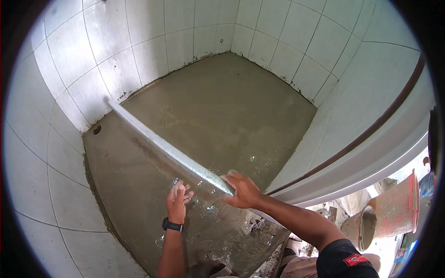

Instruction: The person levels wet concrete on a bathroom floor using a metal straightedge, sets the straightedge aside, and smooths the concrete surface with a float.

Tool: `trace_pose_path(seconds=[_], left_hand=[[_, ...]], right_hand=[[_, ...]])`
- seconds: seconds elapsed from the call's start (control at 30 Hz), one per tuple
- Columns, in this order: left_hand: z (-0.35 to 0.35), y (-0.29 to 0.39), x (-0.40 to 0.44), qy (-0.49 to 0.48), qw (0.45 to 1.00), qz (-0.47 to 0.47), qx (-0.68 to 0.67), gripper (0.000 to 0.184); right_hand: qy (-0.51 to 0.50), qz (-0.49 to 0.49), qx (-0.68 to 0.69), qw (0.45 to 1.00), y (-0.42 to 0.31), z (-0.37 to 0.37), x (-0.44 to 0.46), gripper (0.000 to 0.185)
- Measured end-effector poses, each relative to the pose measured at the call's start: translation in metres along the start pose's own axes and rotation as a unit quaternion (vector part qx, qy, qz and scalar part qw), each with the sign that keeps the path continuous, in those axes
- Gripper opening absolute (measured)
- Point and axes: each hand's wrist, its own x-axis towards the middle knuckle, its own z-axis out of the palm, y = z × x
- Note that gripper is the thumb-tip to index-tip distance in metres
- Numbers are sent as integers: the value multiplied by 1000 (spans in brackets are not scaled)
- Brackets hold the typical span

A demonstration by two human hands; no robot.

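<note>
My right hand (pixel 243 189) grips the near end of a long, pale straight bar (pixel 162 144). The bar slants across the wet grey cement floor (pixel 222 106), and its far end reaches the base of the tiled wall on the left. My left hand (pixel 180 199) is just left of the bar's near end, apart from it, with curled, cement-smeared fingers spread apart and nothing held. A dark watch (pixel 172 225) is on the left wrist. Near my hands the cement looks wet and shiny, rougher toward the bottom.
White tiled walls (pixel 153 60) enclose the floor. A round dark hole (pixel 97 130) sits near the left wall. At the right are a brown-edged door frame (pixel 366 134), a reddish bucket (pixel 396 208) and a cement-stained bucket (pixel 360 229).
</note>
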Motion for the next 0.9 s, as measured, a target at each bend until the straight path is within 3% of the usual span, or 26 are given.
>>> trace_pose_path(seconds=[0.17,0.23,0.3,0.33,0.4,0.53,0.7,0.8,0.9], left_hand=[[22,3,-6,7,996,18,-83,43],[27,-7,-16,54,993,29,-104,34],[36,-8,-36,54,993,20,-105,28],[37,-12,-47,37,993,7,-109,28],[46,-12,-66,14,993,-8,-113,27],[69,-11,-99,20,978,-53,-202,31],[81,-19,-134,-40,969,-84,-229,39],[88,-19,-143,-85,971,-89,-203,43],[77,-32,-137,-152,966,-72,-195,39]], right_hand=[[-73,-11,11,997,-6,-22,-63,75],[-88,-13,21,996,-4,-32,-93,77],[-18,-133,65,989,0,-40,-120,75],[-12,-127,61,990,0,-50,-128,75],[-131,-64,88,985,-5,-72,-143,73],[-196,-32,17,980,-18,-104,-167,74],[-148,0,-45,988,-33,-106,-189,63],[-223,80,17,971,-45,-109,-179,57],[-206,51,16,977,-36,-108,-184,55]])
